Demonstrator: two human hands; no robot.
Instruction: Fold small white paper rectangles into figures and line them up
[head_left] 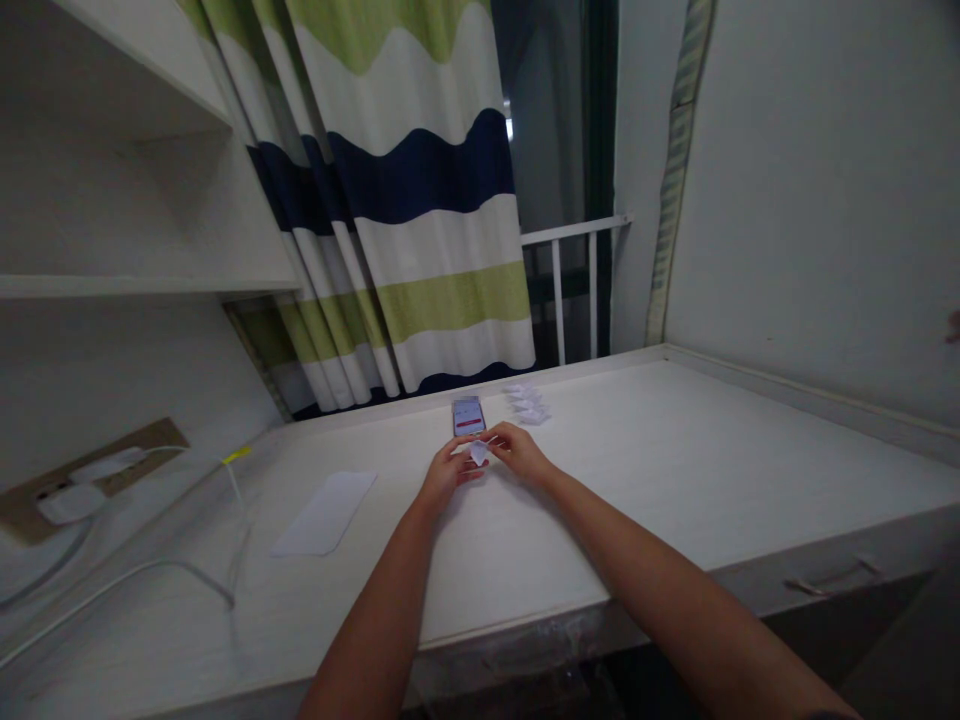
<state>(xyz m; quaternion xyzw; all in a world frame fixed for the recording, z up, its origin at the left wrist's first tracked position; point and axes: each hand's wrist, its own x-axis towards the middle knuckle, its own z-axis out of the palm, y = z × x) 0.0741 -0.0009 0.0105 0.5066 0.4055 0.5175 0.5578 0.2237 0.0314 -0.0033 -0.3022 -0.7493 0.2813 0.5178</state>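
Note:
Both my hands meet over the white desk (637,470), pinching a small folded piece of white paper (478,452) between them. My left hand (448,473) grips its left side with closed fingers. My right hand (519,449) holds its right side, fingers also pinched. Just beyond the paper lies a phone (467,415) with a lit screen. Several small folded white paper pieces (528,401) lie in a group to the right of the phone.
A flat white sheet (327,512) lies on the desk at the left. White cables (135,580) run from a wall socket plate (82,478) at far left. A striped curtain (405,200) hangs behind. A drawer handle (832,576) is on the front right.

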